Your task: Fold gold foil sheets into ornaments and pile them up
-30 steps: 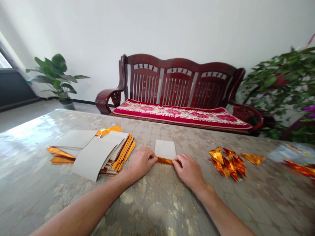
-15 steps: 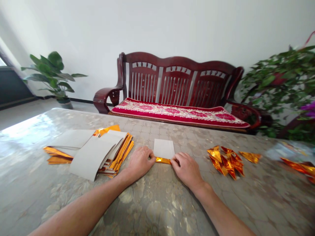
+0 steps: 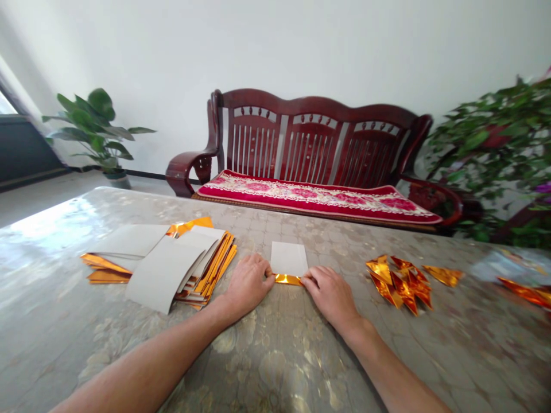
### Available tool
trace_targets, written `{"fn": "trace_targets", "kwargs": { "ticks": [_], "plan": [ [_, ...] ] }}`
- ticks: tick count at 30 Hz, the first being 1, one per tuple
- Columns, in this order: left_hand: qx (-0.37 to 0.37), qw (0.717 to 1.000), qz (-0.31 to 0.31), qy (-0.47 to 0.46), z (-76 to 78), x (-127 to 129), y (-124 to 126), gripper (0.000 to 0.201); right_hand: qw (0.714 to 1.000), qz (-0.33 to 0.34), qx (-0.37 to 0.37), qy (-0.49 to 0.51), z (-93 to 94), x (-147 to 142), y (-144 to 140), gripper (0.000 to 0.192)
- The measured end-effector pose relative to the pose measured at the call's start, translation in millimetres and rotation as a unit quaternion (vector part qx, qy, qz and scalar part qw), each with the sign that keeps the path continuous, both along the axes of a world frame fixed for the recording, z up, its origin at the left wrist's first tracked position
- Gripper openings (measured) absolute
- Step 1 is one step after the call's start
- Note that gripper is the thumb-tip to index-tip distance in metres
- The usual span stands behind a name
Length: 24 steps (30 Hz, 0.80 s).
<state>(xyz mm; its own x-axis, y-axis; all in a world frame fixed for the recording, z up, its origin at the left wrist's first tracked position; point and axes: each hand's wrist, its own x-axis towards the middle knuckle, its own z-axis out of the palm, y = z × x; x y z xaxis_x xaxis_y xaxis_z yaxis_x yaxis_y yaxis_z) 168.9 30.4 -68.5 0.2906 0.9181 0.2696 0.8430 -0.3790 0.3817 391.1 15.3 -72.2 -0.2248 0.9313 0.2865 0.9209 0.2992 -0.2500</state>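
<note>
Little has changed since a moment ago: the left hand [image 3: 247, 282] and right hand [image 3: 329, 293] still pinch the folded gold edge of one paper sheet [image 3: 288, 261] at mid-surface [image 3: 275, 355], fingers curled. Left lies one sheet stack [image 3: 172, 265]; right, perhaps six gold folded pieces [image 3: 402, 281] (blurred).

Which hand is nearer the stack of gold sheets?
Left. The left hand lies just right of the stack; the right hand lies farther right, beyond the small sheet.

Small paper sheet [image 3: 288, 259], white side up, gold foil near edge folded over, flat on table
</note>
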Motion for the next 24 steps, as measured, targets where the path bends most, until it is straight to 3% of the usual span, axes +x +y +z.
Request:
{"fn": "trace_targets", "kwargs": {
  "ticks": [16,21,24],
  "plan": [
    [-0.012,0.998,0.016,0.062,4.5,3.2,-3.1,0.009,1.0,-0.007,-0.009,0.0,-1.2,-1.3,1.7,0.012],
    [-0.009,0.997,0.045,0.054,7.6,5.7,-7.5,0.037,1.0,-0.011,-0.005,0.014,-2.2,-1.1,2.0,0.009],
    [0.009,0.998,0.037,0.047,9.0,7.1,-9.4,0.042,1.0,-0.018,-0.009,0.017,-2.1,-1.2,1.9,0.008]
  ]
}}
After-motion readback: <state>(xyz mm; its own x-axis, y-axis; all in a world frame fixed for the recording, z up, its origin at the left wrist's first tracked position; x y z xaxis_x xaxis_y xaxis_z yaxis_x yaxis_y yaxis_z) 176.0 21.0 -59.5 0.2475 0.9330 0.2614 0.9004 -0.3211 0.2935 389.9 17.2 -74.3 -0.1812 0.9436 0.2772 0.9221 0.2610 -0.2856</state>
